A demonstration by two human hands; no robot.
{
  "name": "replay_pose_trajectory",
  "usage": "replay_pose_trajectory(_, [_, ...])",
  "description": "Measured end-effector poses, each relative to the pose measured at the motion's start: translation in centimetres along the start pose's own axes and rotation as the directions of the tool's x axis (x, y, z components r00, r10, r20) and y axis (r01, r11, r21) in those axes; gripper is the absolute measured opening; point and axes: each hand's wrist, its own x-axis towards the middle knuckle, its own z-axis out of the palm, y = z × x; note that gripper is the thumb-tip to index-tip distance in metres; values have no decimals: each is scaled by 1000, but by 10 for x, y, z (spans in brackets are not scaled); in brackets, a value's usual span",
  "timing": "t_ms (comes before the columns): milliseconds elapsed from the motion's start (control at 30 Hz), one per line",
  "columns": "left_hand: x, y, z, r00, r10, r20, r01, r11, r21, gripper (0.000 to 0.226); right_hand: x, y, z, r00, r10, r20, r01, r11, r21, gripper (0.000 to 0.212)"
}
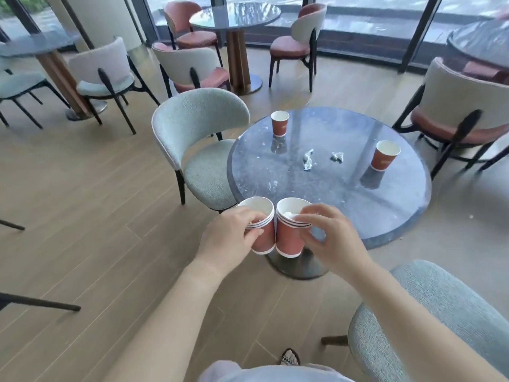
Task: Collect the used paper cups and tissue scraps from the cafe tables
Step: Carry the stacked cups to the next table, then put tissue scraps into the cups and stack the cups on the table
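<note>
My left hand (pixel 230 235) grips a stack of nested red paper cups (pixel 263 238) by the rim. My right hand (pixel 332 235) grips a second stack of red cups (pixel 289 238) with white tissue inside; the two stacks touch side by side in front of the round dark table (pixel 385 213). On the table stand a red cup (pixel 280 123) at the far left and another red cup (pixel 384 155) at the right. Two crumpled tissue scraps (pixel 308 159) (pixel 337 156) lie between them.
A grey-green chair (pixel 198 139) is tucked at the table's left, another grey chair (pixel 429 321) is at my lower right, and a red-seated chair (pixel 462 106) is beyond the table. More tables and chairs stand towards the windows. Small white crumbs dot the tabletop.
</note>
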Motion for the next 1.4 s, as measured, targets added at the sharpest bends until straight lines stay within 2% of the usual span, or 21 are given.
replay_pose_trajectory(233, [78,-22,15,999,29,39,-30,999,39,22,60,41,7,1000,27,-5,-27,999,-18,21])
replay_pose_trajectory(433, [171,-48,49,973,135,189,-151,986,71,18,114,85,25,983,181,40,-174,975,-139,21])
replay_pose_trajectory(567, [244,-70,71,915,243,323,-278,958,66,14,155,106,45,967,249,50,-234,949,-210,16])
replay_pose_trajectory(733, [327,-91,81,850,321,417,-370,928,41,9,202,121,71,918,395,-29,-390,890,-237,10])
replay_pose_trajectory(933, [402,-98,93,743,446,499,-517,856,4,17,249,139,92,843,514,-158,-538,810,-233,9])
replay_pose_trajectory(1133, [435,-92,116,635,520,572,-631,776,-5,17,250,150,96,757,615,-219,-653,712,-258,5])
replay_pose_trajectory(1400, [437,-85,134,601,540,590,-659,752,-16,19,237,156,89,681,666,-304,-732,634,-251,4])
